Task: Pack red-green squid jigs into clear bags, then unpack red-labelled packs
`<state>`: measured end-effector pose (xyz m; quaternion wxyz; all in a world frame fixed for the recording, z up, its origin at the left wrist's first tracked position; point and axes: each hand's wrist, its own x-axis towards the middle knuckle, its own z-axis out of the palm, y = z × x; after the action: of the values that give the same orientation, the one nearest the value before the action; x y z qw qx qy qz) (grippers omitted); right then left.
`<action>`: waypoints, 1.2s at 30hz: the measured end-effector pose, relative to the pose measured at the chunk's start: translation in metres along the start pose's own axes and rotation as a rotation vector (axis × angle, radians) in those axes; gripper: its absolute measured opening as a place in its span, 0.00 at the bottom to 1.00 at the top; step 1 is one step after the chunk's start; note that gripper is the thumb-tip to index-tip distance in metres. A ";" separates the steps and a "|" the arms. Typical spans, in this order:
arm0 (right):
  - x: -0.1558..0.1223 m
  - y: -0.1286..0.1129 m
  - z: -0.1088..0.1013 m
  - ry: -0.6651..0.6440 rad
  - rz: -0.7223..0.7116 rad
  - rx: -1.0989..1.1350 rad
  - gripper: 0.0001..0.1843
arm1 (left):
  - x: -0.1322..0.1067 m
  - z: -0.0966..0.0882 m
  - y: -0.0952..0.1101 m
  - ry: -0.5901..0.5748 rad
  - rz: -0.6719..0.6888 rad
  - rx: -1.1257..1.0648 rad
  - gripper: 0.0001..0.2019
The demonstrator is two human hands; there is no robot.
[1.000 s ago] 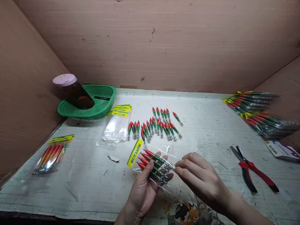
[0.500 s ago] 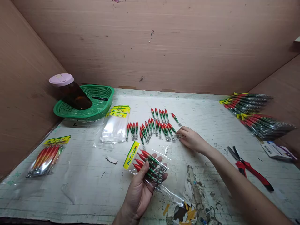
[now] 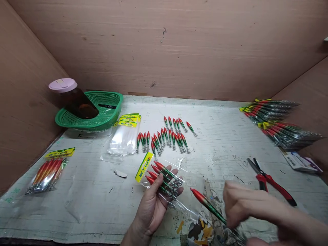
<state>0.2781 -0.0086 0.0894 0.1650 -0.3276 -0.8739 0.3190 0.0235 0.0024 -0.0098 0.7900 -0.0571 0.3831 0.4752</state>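
Observation:
In my left hand [image 3: 153, 201] lies a clear plastic bag [image 3: 186, 204] with a yellow "BCT LURE" label, my thumb pressing on it. Several red and green fishing lures [image 3: 164, 177] with metal hook crowns show inside. My right hand [image 3: 246, 208], blurred, grips one more red-green fishing lure [image 3: 207, 204] at its hook end, the red tip pointing to the bag. A short way beyond the bag, loose lures [image 3: 169, 136] of the same kind lie in uneven rows on the white worktop.
Flat labelled bags [image 3: 124, 136] lie left of the lures. A green basket [image 3: 112, 121] holds a lidded bottle [image 3: 79, 104] and a pen. Far left is a filled bag [image 3: 48, 174]. On the right are red-handled pliers [image 3: 276, 188] and stacked filled packs [image 3: 271, 111].
My right hand has picked up a lure from the right end of the front row and brought it nearer, beside the bag. My left hand still holds the bag in about the same place.

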 end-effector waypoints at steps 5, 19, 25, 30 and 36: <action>0.031 0.001 0.030 0.114 -0.039 -0.159 0.11 | -0.003 0.000 -0.004 -0.041 -0.001 0.008 0.11; 0.039 0.016 0.055 0.401 -0.168 -0.365 0.13 | -0.007 0.004 -0.004 -0.056 -0.014 0.077 0.11; 0.045 0.017 0.059 0.423 -0.105 -0.323 0.05 | -0.009 0.001 -0.004 -0.095 -0.028 0.161 0.14; 0.035 0.027 0.062 0.305 -0.077 -0.210 0.03 | 0.002 0.003 0.001 -0.148 -0.109 0.356 0.18; 0.025 0.046 0.099 0.436 -0.054 -0.229 0.07 | 0.025 0.007 0.009 -0.170 -0.224 0.541 0.19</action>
<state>0.2320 -0.0101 -0.0129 0.3198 -0.3815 -0.8567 0.1353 0.0269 0.0278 -0.0184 0.8533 0.1533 0.4195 0.2690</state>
